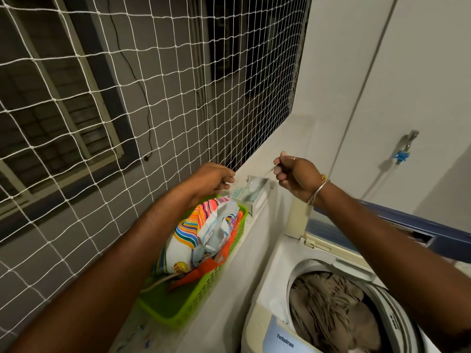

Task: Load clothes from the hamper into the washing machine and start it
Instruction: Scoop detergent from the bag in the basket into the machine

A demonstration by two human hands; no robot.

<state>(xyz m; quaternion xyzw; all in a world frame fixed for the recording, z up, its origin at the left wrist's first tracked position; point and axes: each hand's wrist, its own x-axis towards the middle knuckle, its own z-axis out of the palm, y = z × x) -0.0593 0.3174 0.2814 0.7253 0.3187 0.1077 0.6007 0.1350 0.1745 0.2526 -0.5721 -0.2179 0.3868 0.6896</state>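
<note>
One open washing machine (275,276) has brown clothes (328,309) inside. One green basket (175,314) holds bright packets (188,238). The right hand (298,177) pinches a thin stick (273,168) over one small box (254,192). The left hand (211,178) curls nearby; I cannot tell if it holds anything.

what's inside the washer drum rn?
Crumpled beige-brown clothes fill the drum nearly to its rim. Anything beneath them, and the drum floor, is covered.
</note>
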